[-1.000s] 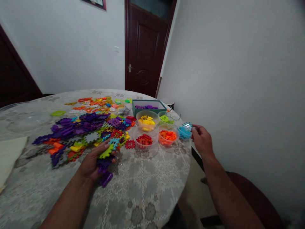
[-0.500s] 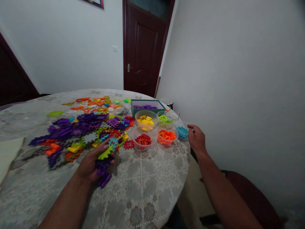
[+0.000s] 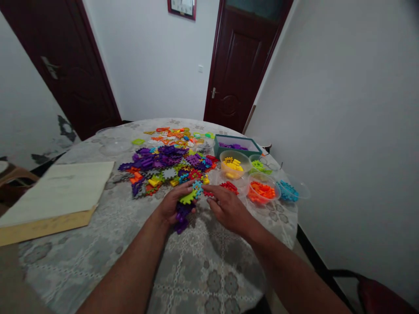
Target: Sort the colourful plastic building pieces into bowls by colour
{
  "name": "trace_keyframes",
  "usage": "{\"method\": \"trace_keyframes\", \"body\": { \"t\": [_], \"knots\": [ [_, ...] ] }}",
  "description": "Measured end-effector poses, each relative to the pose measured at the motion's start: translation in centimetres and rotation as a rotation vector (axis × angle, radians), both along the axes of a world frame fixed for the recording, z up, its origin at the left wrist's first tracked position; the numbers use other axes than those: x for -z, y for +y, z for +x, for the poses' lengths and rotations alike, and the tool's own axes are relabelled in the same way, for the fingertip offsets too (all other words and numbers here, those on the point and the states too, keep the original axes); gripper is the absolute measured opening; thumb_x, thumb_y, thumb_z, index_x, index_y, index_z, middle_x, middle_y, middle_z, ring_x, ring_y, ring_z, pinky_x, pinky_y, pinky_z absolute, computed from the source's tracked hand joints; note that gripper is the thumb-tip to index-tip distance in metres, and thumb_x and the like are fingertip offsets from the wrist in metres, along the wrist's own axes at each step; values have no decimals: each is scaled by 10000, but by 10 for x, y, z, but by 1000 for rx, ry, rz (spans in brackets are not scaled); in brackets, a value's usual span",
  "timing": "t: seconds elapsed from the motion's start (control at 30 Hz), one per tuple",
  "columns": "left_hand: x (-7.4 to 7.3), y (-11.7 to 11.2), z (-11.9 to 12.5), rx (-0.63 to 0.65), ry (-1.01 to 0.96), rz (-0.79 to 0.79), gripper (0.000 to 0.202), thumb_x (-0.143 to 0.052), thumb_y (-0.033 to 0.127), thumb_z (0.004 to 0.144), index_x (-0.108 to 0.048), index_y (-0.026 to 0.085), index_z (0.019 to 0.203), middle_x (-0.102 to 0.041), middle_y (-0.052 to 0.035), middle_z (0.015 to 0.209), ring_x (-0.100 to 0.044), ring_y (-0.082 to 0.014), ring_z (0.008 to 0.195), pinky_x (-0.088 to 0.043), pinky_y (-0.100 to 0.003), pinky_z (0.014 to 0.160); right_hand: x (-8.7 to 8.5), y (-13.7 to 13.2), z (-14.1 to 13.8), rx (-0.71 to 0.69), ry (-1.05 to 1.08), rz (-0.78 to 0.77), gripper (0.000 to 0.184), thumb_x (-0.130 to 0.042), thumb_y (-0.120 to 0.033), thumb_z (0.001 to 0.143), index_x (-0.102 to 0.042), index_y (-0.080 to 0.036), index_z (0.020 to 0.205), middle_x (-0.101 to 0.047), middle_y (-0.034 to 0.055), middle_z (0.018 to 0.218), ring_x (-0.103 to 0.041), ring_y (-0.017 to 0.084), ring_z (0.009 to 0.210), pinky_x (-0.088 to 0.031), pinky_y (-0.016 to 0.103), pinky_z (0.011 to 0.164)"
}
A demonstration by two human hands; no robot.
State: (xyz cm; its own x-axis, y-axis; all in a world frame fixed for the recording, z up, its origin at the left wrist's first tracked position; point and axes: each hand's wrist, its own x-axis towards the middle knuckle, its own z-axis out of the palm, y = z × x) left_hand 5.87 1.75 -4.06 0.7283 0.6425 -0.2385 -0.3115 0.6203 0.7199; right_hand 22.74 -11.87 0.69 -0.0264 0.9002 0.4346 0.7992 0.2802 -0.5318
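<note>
In my left hand [image 3: 173, 201] is a small bunch of plastic building pieces with toothed edges. A lime-green piece [image 3: 187, 198] lies across the bunch, a light-blue square piece [image 3: 197, 187] sticks up at its top, and purple pieces [image 3: 181, 222] hang below. My right hand [image 3: 229, 208] has come in from the right. Its index fingertip is at the edge of the light-blue piece, and its thumb is apart from that finger. A red piece [image 3: 208, 193] on the table shows between them.
A mixed heap of pieces [image 3: 163, 159] lies beyond my hands. To the right stand clear bowls of yellow [image 3: 233, 165], orange [image 3: 262, 191], red, green and blue pieces [image 3: 288, 191], and a green-edged box [image 3: 222, 152] with purple ones. White boards [image 3: 59, 187] lie left.
My right hand has moved left from beside the bowl of blue pieces to the bunch in my left hand. The view has turned left.
</note>
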Motion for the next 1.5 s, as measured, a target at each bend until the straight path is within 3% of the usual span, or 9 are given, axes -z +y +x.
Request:
{"method": "trace_keyframes", "body": {
  "t": [0.13, 0.33, 0.5, 0.67, 0.8, 0.9, 1.1, 1.37, 1.5],
  "knots": [
    [-1, 0, 0, -28, 11, -12, 646, -741, 115, 813, -608, 172, 1443, -729, -97, 948, -705, -213, 636, -627, -346, 459, 10, 16, -13, -2, 57, 13, 348, -570, -119, 1001, -709, -205, 1309, -754, 108, 1216, -698, 220, 1147, -548, 414, 1049],
    [-5, 2, 0, 57, -36, -33, 589, -721, 124, 840, -642, 159, 1423, -709, -103, 899, -672, -187, 621, -614, -318, 474, -2, -3, 12, 259, 222, 141, 293, -590, -189, 990, -757, -234, 1227, -770, 68, 1186, -721, 193, 1053, -571, 344, 972],
    [-6, 4, 0, 29, -32, -46, 517, -678, 153, 868, -658, 128, 1384, -656, -81, 773, -647, -191, 602, -599, -314, 473, -18, -49, 90, 549, 51, 288, 295, -552, -251, 978, -769, -220, 1174, -769, 96, 1189, -707, 231, 1077, -546, 394, 1010],
    [-3, 8, 0, -9, -58, -73, 506, -667, 141, 846, -665, 122, 1352, -673, -91, 828, -661, -202, 623, -597, -321, 465, -20, -97, 186, 889, -56, 244, 324, -521, -314, 939, -787, -202, 1086, -795, 98, 1101, -719, 249, 978, -544, 400, 961],
    [-2, 9, 0, -7, -60, -70, 462, -654, 164, 867, -674, 108, 1325, -673, -91, 827, -661, -195, 626, -601, -317, 469, -9, -119, 236, 994, -88, 111, 337, -499, -311, 904, -789, -211, 1043, -804, 85, 1026, -720, 243, 898, -547, 390, 905],
    [-3, 9, 1, -17, -64, -54, 437, -644, 171, 882, -674, 100, 1312, -677, -95, 827, -661, -196, 631, -599, -316, 467, 1, -123, 250, 1024, -116, 93, 325, -487, -271, 872, -780, -201, 992, -800, 100, 1067, -719, 256, 980, -538, 420, 973],
    [-9, 4, 3, -31, -49, -67, 431, -611, 207, 927, -647, 99, 1342, -680, -99, 807, -664, -205, 614, -587, -317, 438, 11, -105, 204, 927, -87, 295, 318, -464, -220, 893, -759, -180, 1003, -766, 140, 1217, -686, 284, 1180, -512, 487, 1087],
    [-4, 3, 2, -8, -106, -99, 415, -577, 351, 998, -642, 85, 1309, -678, -98, 776, -660, -204, 599, -579, -316, 441, -1, -49, 53, 256, 36, 174, 232, -550, -205, 1010, -723, -246, 1158, -745, 102, 1264, -692, 256, 1200, -571, 466, 1029],
    [2, 5, 3, 19, -137, -95, 418, -593, 379, 996, -637, 110, 1314, -697, -95, 805, -670, -206, 592, -584, -324, 442, -2, -15, 1, 16, -2, 136, 322, -548, -154, 1020, -662, -254, 1304, -687, 110, 1354, -647, 240, 1281, -557, 460, 1083]
  ]
}}
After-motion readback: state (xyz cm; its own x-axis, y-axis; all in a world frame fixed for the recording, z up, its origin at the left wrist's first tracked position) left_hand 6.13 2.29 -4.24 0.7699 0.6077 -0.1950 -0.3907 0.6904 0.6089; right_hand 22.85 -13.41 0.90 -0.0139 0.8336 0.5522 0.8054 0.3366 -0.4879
